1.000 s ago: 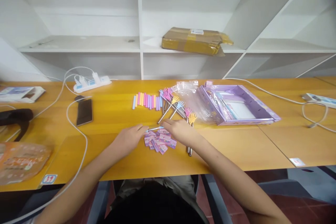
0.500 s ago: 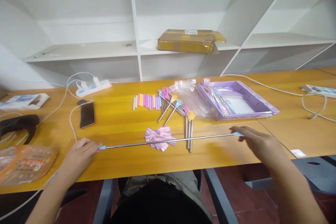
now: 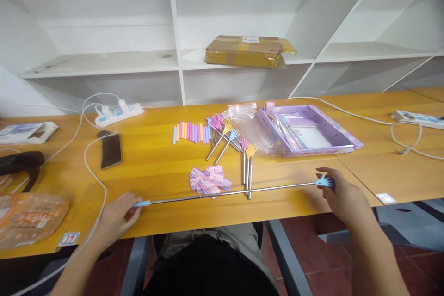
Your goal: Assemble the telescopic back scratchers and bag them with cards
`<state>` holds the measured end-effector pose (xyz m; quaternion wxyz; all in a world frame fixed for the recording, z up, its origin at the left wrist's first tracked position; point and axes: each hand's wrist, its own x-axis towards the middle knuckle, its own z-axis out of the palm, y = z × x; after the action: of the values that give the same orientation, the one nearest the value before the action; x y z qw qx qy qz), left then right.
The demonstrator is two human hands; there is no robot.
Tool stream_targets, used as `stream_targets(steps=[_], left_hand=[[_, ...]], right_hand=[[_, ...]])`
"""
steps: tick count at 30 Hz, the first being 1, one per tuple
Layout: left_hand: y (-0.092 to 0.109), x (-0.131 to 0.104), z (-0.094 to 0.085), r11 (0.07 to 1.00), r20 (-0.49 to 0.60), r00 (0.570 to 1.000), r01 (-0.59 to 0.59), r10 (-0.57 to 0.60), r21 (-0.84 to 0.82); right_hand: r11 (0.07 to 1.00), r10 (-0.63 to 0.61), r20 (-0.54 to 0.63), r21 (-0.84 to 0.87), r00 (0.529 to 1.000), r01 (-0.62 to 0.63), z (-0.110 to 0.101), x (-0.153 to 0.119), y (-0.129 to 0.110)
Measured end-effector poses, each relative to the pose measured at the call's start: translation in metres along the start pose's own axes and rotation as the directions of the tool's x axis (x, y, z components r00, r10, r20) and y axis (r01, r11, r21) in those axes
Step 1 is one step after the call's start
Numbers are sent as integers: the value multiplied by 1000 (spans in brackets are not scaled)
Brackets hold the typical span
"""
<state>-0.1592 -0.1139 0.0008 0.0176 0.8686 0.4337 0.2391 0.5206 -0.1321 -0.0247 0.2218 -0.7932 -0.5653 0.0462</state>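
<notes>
A long metal rod [image 3: 236, 192] stretches between my hands, with a blue hand-shaped head on its right end and a blue handle on its left. My left hand [image 3: 120, 215] is closed on the handle. Fingers of my right hand [image 3: 338, 192] grip the blue head. Beneath the rod lie pink and purple cards [image 3: 210, 180] and several short hand-headed sticks [image 3: 248, 166]. More such sticks [image 3: 225, 136] are piled behind them, beside a row of pastel tubes [image 3: 192, 132].
A purple tray [image 3: 289, 152] with wrapped items stands at the right, with clear plastic bags [image 3: 255, 129] beside it. At the left are a phone [image 3: 111, 151], a power strip [image 3: 121, 114], cables and an orange bag [image 3: 31, 219]. A taped carton [image 3: 243, 52] sits on the shelf.
Both hands have shifted slightly, the left one rightward and down. More of the blue handle and the blue hand-shaped head now shows. The camera view has moved a little.
</notes>
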Motion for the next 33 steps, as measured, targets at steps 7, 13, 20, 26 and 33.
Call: stream_targets(steps=[7,13,20,26,33], left_hand=[[-1,3,2,983,7,990,141,-143,120],[41,46,30,956,-10,972,233,-234,178],[109,96,72,960,100,957,264,-273,93],[90,81,81,954,219,929,295,-299,50],[92,83,93,962,85,982,146,-169,232]], right_hand=[[1000,-8,-115,-16,993,6,15,9,-18],[981,-193,-101,-8,976,193,49,4,-109],[852,-520,121,5,845,523,96,-73,-254],[827,-558,169,31,812,562,103,-76,-245],[837,-545,128,29,828,547,117,-77,-243]])
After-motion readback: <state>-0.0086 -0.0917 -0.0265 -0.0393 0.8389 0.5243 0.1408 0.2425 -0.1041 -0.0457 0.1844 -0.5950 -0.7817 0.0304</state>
